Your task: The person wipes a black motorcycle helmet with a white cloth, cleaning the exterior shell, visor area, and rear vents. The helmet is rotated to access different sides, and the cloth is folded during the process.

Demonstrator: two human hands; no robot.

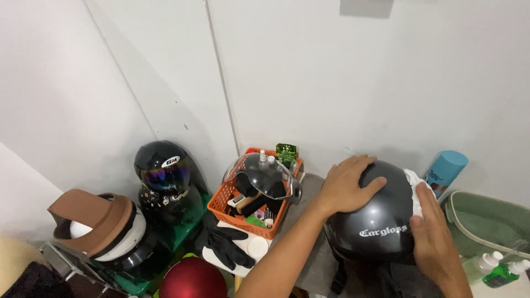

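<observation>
A glossy dark grey helmet (pixel 375 221) with white lettering stands in front of me. My left hand (pixel 346 185) lies flat on its top left, fingers spread over the shell. My right hand (pixel 433 237) presses a white cloth (pixel 414 187) against the helmet's right side; the cloth shows above my fingers.
An orange basket (pixel 223 209) holds brushes, small bottles and a clear visor. Black gloves (pixel 229 247) lie in front of it. At left stand a black full-face helmet (pixel 163 168), a brown-and-white helmet (pixel 102 226) and a red helmet (pixel 193 278). A blue spray can (pixel 446 171), green tub (pixel 486 223) and pump bottles (pixel 499 270) sit at right.
</observation>
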